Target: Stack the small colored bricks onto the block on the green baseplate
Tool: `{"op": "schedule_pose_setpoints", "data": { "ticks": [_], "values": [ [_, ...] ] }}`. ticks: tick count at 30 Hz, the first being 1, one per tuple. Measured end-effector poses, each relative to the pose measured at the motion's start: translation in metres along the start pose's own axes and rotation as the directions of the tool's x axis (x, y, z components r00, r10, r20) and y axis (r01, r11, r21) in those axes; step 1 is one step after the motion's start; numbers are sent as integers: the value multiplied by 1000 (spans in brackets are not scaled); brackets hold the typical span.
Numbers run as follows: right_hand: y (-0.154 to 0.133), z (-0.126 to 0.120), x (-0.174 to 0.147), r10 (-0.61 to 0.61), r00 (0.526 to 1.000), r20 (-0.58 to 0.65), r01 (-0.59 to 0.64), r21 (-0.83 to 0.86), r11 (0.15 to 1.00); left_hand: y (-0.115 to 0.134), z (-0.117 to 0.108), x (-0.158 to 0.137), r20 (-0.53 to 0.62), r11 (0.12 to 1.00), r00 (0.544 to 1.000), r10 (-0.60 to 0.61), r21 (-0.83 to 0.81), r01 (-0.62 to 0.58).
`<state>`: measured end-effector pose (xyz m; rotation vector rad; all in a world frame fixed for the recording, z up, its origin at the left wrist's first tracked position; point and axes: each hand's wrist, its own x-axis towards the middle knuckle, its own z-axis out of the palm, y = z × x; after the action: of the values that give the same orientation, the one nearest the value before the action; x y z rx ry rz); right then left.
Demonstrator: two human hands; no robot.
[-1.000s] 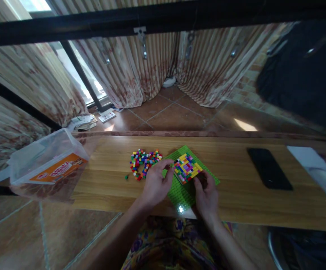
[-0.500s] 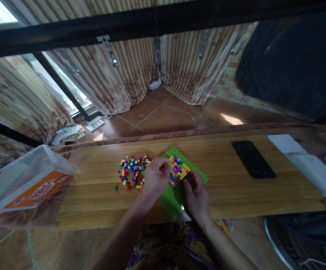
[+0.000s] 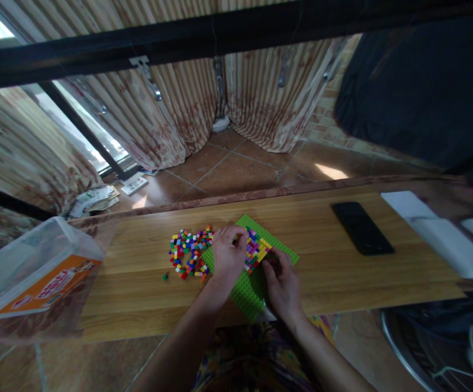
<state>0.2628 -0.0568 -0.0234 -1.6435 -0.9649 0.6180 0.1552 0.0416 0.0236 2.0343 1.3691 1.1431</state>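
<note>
A green studded baseplate (image 3: 246, 296) lies turned at an angle on the wooden table. On it is a patch of small bricks (image 3: 256, 247) in yellow, purple, red, blue and other colours. Over the plate's left part, my left hand (image 3: 228, 256) is closed in a pinch at the patch's left edge; whatever its fingertips hold is too small to name. My right hand (image 3: 284, 286) rests at the patch's lower right side, thumb and forefinger apart, fingers bent against the plate. Left of the plate spreads a pile of loose mixed bricks (image 3: 183, 256).
One green brick (image 3: 165, 276) lies apart from the pile. At the table's left end stands a clear plastic box (image 3: 60, 239) with an orange label. A black phone (image 3: 362, 228) and a white device (image 3: 450, 245) lie to the right. The wooden table (image 3: 134, 283) is long and narrow.
My left hand has shifted slightly right over the plate, uncovering its left corner. The right hand stays in place. The whole view has moved a little.
</note>
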Motion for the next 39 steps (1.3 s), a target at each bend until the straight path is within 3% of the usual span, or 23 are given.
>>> {"op": "schedule_pose_setpoints", "data": {
  "ticks": [16, 26, 32, 35, 39],
  "values": [
    [1, 0, 1, 18, 1000, 0, -18, 11, 1000, -6, -11, -11, 20, 1000, 999, 26, -18, -25],
    [3, 0, 1, 11, 1000, 8, -11, 21, 1000, -2, -11, -2, 106, 960, 986, 125, 238, -147],
    [3, 0, 1, 22, 1000, 14, -22, 35, 999, -2, -8, -3, 105, 923, 970, 221, 299, -242],
    [3, 0, 1, 22, 1000, 7, -22, 38, 999, -3, -3, -3, 78, 930, 974, 214, 289, -228],
    [3, 0, 1, 21, 1000, 5, -21, 42, 999, -3, 4, -2, -4, 968, 993, 121, 220, -117]
  ]
}}
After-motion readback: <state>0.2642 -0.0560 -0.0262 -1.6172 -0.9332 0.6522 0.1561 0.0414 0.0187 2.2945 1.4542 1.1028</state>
